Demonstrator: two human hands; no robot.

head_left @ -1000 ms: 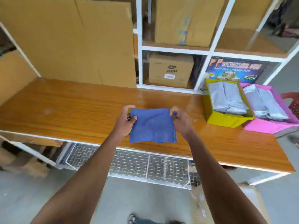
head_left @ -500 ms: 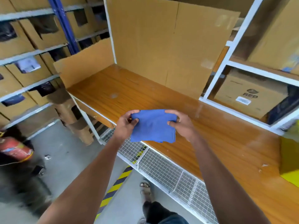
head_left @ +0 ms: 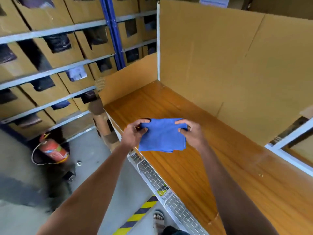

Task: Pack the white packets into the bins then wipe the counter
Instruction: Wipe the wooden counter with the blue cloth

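Observation:
A folded blue cloth [head_left: 162, 136] hangs in the air just above the near left part of the wooden counter [head_left: 194, 167]. My left hand [head_left: 133, 133] pinches its upper left corner. My right hand [head_left: 191, 133] pinches its upper right corner. The cloth's lower edge droops towards the counter top. No bins or white packets are in view.
Brown cardboard sheets [head_left: 228, 56] stand along the back and left end of the counter. A wire mesh shelf [head_left: 169, 192] runs below the counter's front edge. Racks of cardboard boxes [head_left: 50, 56] fill the left; a red fire extinguisher [head_left: 52, 150] lies on the floor.
The view has swung left along the counter; the yellow and pink bins with packets have gone out of sight. Both hands still hold the blue cloth by its top corners.

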